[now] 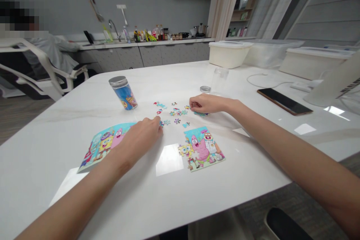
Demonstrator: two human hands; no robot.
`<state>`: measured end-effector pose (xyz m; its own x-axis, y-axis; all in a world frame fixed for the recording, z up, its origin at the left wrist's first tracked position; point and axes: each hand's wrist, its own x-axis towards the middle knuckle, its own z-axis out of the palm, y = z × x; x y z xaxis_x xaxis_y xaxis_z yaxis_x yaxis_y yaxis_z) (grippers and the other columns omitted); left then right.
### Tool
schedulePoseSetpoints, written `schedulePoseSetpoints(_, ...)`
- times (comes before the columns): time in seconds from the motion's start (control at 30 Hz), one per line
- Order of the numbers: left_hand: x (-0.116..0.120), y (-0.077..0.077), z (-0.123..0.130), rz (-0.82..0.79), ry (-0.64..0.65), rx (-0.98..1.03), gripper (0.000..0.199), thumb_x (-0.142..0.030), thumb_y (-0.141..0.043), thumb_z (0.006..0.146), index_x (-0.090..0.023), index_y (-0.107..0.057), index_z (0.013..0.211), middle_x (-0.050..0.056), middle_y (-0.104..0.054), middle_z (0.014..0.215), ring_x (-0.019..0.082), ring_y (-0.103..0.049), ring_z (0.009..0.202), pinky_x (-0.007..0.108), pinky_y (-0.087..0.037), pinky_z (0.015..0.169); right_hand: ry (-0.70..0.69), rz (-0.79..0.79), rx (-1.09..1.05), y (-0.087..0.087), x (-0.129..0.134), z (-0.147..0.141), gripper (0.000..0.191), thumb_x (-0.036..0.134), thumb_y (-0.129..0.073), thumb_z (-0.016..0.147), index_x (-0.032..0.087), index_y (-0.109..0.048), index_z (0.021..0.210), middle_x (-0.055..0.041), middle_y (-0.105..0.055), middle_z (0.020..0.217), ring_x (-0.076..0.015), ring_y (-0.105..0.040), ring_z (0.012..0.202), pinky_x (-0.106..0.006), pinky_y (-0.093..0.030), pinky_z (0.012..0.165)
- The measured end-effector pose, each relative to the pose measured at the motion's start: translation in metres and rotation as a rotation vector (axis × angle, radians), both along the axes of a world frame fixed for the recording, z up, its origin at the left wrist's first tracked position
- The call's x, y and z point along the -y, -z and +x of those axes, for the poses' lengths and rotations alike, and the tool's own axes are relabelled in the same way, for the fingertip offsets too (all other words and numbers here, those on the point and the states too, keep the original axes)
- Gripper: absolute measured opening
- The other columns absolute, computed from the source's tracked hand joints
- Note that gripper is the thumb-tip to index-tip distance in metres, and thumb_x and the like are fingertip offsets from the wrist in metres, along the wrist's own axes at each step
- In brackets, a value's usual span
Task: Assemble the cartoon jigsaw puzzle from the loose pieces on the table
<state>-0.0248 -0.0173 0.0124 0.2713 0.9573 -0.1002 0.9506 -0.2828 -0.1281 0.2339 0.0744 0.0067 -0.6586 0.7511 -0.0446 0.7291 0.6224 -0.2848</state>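
Observation:
Loose jigsaw puzzle pieces lie scattered on the white table between my two hands. My left hand is closed, its fingertips down at the left edge of the pieces, where one bluish piece shows beside them. On the far right of the scatter, my right hand rests with curled fingers, a small piece at its fingertips and more partly under it. Whatever either hand grips is hidden. Closer to me lies a partly joined cartoon puzzle, its left side uneven. A matching picture sheet is partly behind my left forearm.
A blue cartoon canister with a metal lid stands at left. A clear jar and a loose lid are beyond my right hand. A phone lies at right, storage boxes behind. Someone sits in a chair at far left.

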Motion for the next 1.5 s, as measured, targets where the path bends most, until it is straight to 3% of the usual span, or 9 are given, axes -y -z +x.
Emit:
schedulePoseSetpoints(0.37, 0.0039, -0.0048, 0.0042, -0.001, -0.014, -0.011, 0.035, -0.024, -0.037, 0.095, -0.011, -0.049, 0.125, 0.014, -0.068, 0.088, 0.026, -0.069, 0.081, 0.031, -0.046, 0.063, -0.002, 0.004, 0.002, -0.0013, 0.0008, -0.0010, 0.006, 0.016, -0.051, 0.086, 0.019, -0.053, 0.081, -0.0006, -0.055, 0.071, -0.0122, -0.044, 0.060, -0.026, -0.032, 0.058)
schedulePoseSetpoints(0.53, 0.0031, -0.0035, 0.0041, -0.009, -0.002, -0.021, 0.032, -0.023, -0.037, 0.094, -0.012, -0.052, 0.119, 0.014, -0.068, 0.085, 0.026, -0.070, 0.080, 0.031, -0.046, 0.063, -0.004, -0.001, 0.000, -0.0016, 0.0009, -0.0010, 0.006, 0.016, -0.051, 0.085, 0.019, -0.053, 0.082, -0.0005, -0.056, 0.071, -0.0122, -0.043, 0.060, -0.027, -0.031, 0.058)
schedulePoseSetpoints(0.77, 0.0038, -0.0039, 0.0042, 0.023, 0.020, -0.008, 0.038, -0.023, -0.039, 0.093, -0.011, -0.047, 0.129, 0.014, -0.069, 0.089, 0.027, -0.069, 0.082, 0.031, -0.046, 0.064, 0.001, -0.002, 0.003, -0.0010, 0.0008, -0.0006, 0.005, 0.017, -0.051, 0.086, 0.019, -0.053, 0.083, -0.0005, -0.056, 0.071, -0.0121, -0.044, 0.060, -0.027, -0.032, 0.058)
schedulePoseSetpoints(1.17, 0.0013, 0.0010, 0.0006, 0.048, 0.016, -0.058, 0.029, -0.018, -0.037, 0.091, -0.013, -0.064, 0.101, 0.013, -0.066, 0.080, 0.027, -0.069, 0.076, 0.031, -0.044, 0.060, -0.017, 0.031, 0.005, -0.0001, -0.0018, 0.0013, 0.004, 0.018, -0.052, 0.086, 0.019, -0.055, 0.084, -0.0010, -0.059, 0.071, -0.0122, -0.045, 0.060, -0.026, -0.032, 0.058)
schedulePoseSetpoints(1.5, 0.0010, 0.0028, -0.0032, 0.080, 0.005, -0.097, 0.030, -0.019, -0.036, 0.092, -0.013, -0.065, 0.097, 0.013, -0.066, 0.079, 0.027, -0.069, 0.076, 0.032, -0.045, 0.062, 0.017, 0.032, 0.020, -0.0035, -0.0011, 0.0018, 0.009, 0.023, -0.052, 0.087, 0.018, -0.059, 0.087, -0.0012, -0.061, 0.071, -0.0125, -0.046, 0.061, -0.026, -0.029, 0.061)
